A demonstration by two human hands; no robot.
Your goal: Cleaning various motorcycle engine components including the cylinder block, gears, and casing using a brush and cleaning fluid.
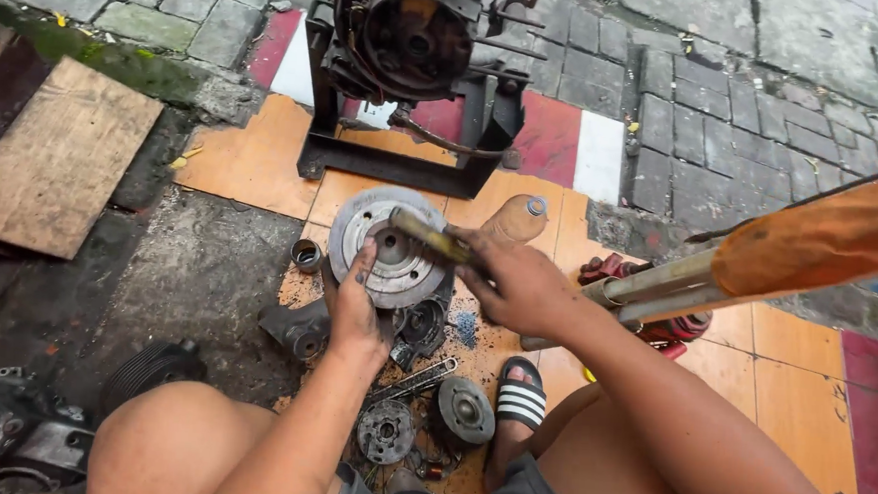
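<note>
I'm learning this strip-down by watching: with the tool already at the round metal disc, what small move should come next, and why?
Probably press the tool squarely into the hub of the disc before working it. The right hand holds the tool with its tip over the disc's centre, while the left hand steadies the near rim. The tool lies slanted, so seating it first should reduce slipping.

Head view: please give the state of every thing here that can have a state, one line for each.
Round metal disc: lying flat on the tiles, steadied by the left hand.
Yellow-handled tool: held in the right hand, tip over the disc.
Plastic bottle: lying on its side, cap on.
Engine housing: mounted on a black stand, open toward the camera.
Wrench: lying loose on the floor.
Sandal: worn on a foot.
</note>
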